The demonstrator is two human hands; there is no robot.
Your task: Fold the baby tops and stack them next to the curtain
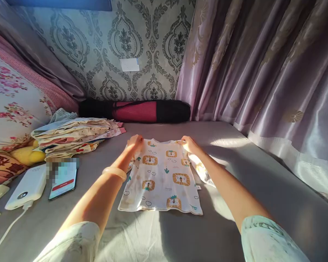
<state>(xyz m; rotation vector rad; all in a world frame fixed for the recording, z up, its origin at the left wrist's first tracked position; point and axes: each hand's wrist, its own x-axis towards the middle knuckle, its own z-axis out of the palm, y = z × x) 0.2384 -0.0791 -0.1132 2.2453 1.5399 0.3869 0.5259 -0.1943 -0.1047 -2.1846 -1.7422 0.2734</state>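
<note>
A small white shirt [164, 182] printed with orange lion faces, clouds and green plants lies spread on a grey sheet, its neckline away from me and its hem toward me. My left hand [136, 142] is closed at the shirt's far left shoulder. At the far right shoulder, my right hand [189, 143] pinches the fabric between thumb and fingers. One sleeve [203, 171] sticks out to the right, partly under my right forearm. The left sleeve is mostly hidden behind my left arm, which wears a pale bangle [114, 173].
To the left are a pile of folded clothes [79, 133], a phone [63, 180], a white power bank [27, 186] with a cable, a yellow plush [27, 154] and a floral pillow [13, 102]. A black and red rolled bag [135, 111] lies along the wall; curtains [251, 65] hang at right.
</note>
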